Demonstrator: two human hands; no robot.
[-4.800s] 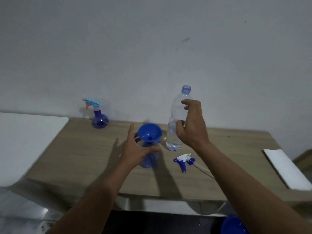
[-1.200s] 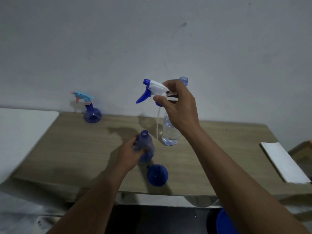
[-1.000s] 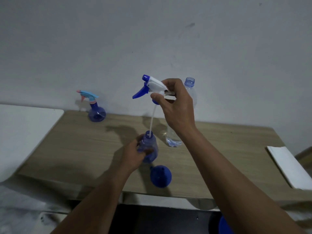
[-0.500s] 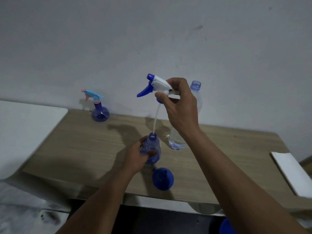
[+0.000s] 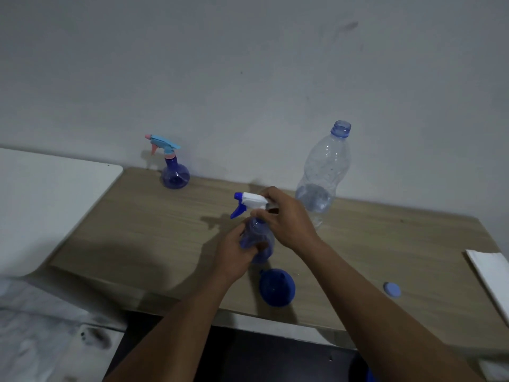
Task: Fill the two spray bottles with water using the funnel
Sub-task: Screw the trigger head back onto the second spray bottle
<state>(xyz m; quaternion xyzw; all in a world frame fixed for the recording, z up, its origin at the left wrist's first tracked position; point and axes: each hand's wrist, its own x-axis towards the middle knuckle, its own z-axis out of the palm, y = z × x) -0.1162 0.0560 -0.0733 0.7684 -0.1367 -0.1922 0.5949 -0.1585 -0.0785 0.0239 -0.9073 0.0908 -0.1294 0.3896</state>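
Observation:
My left hand [image 5: 236, 253] grips the body of a small blue spray bottle [image 5: 259, 241] standing mid-table. My right hand [image 5: 286, 219] holds its white and blue trigger head [image 5: 249, 202] down on the bottle's neck. The blue funnel [image 5: 276, 288] lies on its side just in front of the bottle, near the table's front edge. A second blue spray bottle [image 5: 174, 172] with a light blue and pink trigger stands at the back left by the wall. A clear water bottle [image 5: 323, 175], uncapped and nearly drained, stands behind my right hand.
The wooden table [image 5: 137, 230] runs along a white wall. A small blue cap [image 5: 392, 290] lies at the front right. A white folded cloth [image 5: 493, 279] rests on the table's right end. A white surface [image 5: 41, 205] adjoins the table on the left.
My right hand has lowered the trigger head from high above the bottle down onto its neck, the tube now inside. The left hand keeps its hold on the bottle.

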